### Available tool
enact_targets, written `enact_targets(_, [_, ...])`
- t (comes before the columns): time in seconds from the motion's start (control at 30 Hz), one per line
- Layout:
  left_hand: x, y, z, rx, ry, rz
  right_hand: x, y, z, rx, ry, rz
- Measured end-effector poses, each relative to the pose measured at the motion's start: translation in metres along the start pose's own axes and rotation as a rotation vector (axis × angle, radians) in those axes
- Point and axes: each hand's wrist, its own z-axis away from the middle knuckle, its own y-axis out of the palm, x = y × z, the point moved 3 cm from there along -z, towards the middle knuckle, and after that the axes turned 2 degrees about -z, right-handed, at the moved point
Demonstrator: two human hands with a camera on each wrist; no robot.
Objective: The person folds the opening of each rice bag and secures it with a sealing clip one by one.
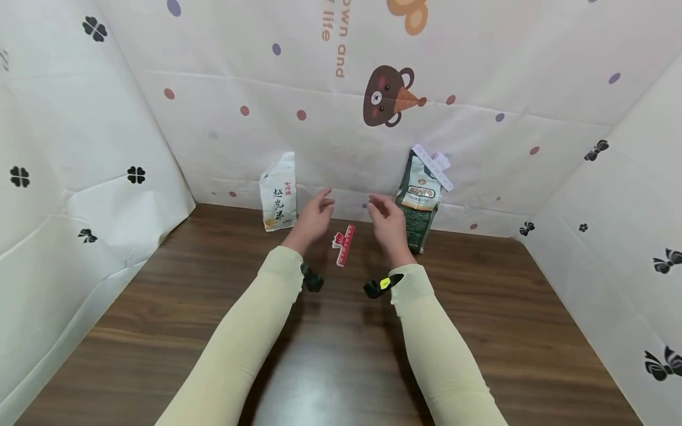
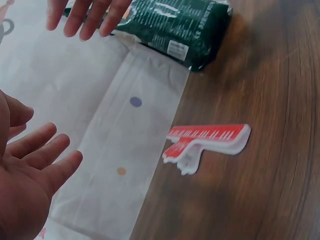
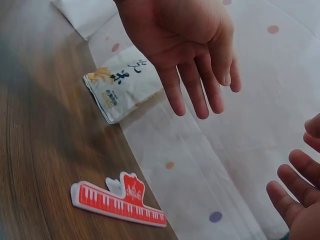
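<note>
Between my two hands a red and white clip (image 1: 345, 245) with a piano-key pattern lies on the wooden table. My left hand (image 1: 313, 220) hovers to the left of it, fingers loosely bent and holding nothing. On the other side my right hand (image 1: 389, 223) is also raised and free of any object, close to a green bag (image 1: 418, 207). A pale piano-key clip (image 1: 433, 168) sits across the top of that bag. A white rice bag (image 1: 279, 192) stands left of my left hand; in the right wrist view that hand partly covers the rice bag (image 3: 125, 85).
Both bags stand near the back edge of the table (image 1: 479, 307), by a white printed cloth wall (image 1: 319, 148). Similar cloth walls rise at the left (image 1: 80, 148) and right (image 1: 613, 236). Dark wrist cameras are strapped at both cuffs.
</note>
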Motion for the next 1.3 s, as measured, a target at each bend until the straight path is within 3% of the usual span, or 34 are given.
enact_targets(0.37, [0.011, -0.018, 0.009, -0.022, -0.046, -0.014, 0.004, 0.019, -0.001, 0.058, 0.006, -0.001])
enact_targets(0.57, [0.018, -0.031, 0.013, -0.047, -0.070, -0.015, 0.007, 0.031, -0.003, 0.096, -0.037, -0.001])
enact_targets(0.93, [0.022, -0.054, 0.019, -0.059, -0.060, -0.003, 0.018, 0.050, -0.007, 0.129, -0.071, -0.006])
enact_targets(1.3, [0.030, -0.073, 0.023, -0.104, -0.046, -0.045, 0.024, 0.064, -0.005, 0.170, -0.050, -0.019])
